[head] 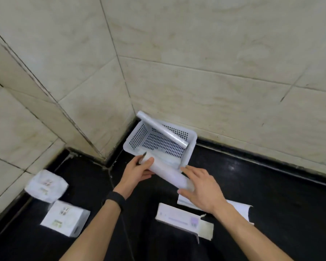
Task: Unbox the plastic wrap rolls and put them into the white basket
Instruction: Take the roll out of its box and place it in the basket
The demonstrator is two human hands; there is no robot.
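Forearms: both of mine reach up from the bottom edge over the black worktop [252, 185]; a dark band [114, 199] sits on my left wrist.
Near boxes: two small white boxes lie at my left, one [65, 218] close to me, one [46, 186] just beyond it by the wall tiles.
Open box: a long white box [179, 216] lies flat between my forearms, its end flap [205, 227] folded out toward me.
Second box: another long white carton [241, 209] lies just past it, partly hidden under my right wrist, its right end torn open.
Right hand [202, 189]: fingers spread and mostly straight, resting against the near end of the roll [167, 172]; I cannot tell whether they grip it or only steady it.
Left hand [137, 171]: fingers curled around the far end of the roll, thumb on top, gripping it.
Roll in hand: a white plastic wrap roll, held between both hands, slanting from upper left to lower right, its far end over the near rim of the basket [191, 147].
Basket: white, perforated, sits in the worktop's corner where the tiled walls meet.
Roll in basket: a second roll [162, 129] leans across the basket, its lower end inside at the right, its upper end poking over the back left corner against the wall.
Basket floor: something pale lies along the near side; too blurred to name.
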